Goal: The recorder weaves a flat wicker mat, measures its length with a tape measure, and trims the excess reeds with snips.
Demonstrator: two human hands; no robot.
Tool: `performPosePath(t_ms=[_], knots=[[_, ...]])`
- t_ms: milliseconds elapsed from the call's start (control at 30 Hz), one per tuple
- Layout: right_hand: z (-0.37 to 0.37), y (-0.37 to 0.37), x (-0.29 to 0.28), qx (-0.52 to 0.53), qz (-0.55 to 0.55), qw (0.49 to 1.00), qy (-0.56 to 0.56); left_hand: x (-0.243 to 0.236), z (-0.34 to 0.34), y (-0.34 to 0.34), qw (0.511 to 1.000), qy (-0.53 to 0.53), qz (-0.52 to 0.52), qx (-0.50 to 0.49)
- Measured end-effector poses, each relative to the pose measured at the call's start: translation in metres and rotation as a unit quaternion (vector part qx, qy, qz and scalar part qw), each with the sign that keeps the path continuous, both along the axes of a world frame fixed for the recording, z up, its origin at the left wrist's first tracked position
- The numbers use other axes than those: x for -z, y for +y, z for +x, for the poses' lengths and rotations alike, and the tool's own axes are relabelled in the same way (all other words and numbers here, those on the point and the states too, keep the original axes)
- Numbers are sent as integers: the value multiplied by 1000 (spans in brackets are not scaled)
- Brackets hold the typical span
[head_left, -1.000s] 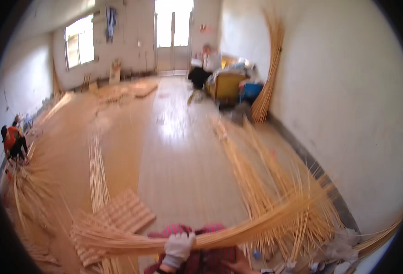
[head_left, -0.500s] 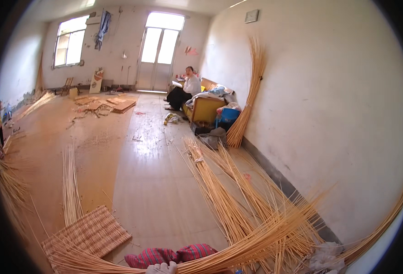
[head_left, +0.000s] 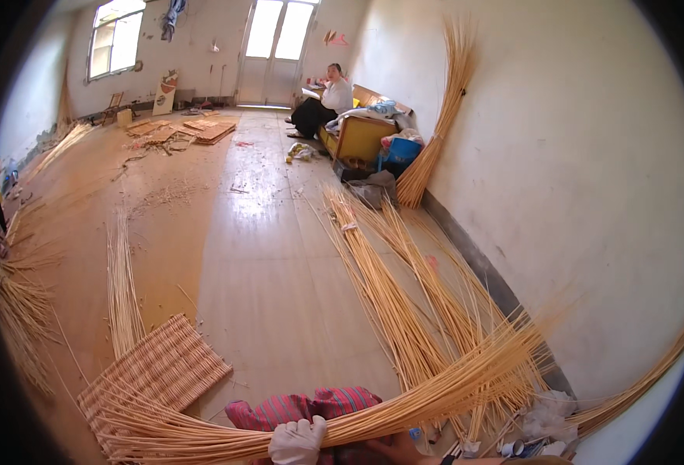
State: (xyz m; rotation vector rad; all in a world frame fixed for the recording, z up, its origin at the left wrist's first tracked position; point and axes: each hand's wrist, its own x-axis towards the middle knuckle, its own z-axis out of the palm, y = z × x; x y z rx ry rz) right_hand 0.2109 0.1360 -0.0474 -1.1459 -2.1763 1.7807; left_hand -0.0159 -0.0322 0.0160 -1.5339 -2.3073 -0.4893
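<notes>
A long bundle of pale cane rods (head_left: 450,384) lies across my lap, fanning out toward the lower left and the right. My left hand (head_left: 297,440), in a white glove, is closed around the bundle near its middle. Only a sliver of my bare right hand (head_left: 401,449) shows at the bottom edge, just under the bundle to the right of the glove; its grip is hidden. A red striped cloth (head_left: 311,406) covers my knees beneath the rods.
A woven cane mat (head_left: 156,370) lies on the wooden floor at my left, with loose rods (head_left: 121,279) beyond it. More rod bundles (head_left: 384,287) stretch along the right wall. A person sits on a yellow bench (head_left: 357,136) far back. Crumpled litter (head_left: 543,422) lies lower right.
The view has lifted and swung toward the right wall, so the bundle and my gloved left hand now sit lower in the picture. The glove stays on the rods.
</notes>
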Motion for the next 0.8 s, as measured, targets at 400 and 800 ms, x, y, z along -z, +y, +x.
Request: performPosePath(t_ms=[400,800], knots=[[-2,8,28,-58,204,970,117,12,8,-4,998,-25,-55,-17],[12,61,25,154,-406,817,379,6,-2,0,997,-15,-51,47]])
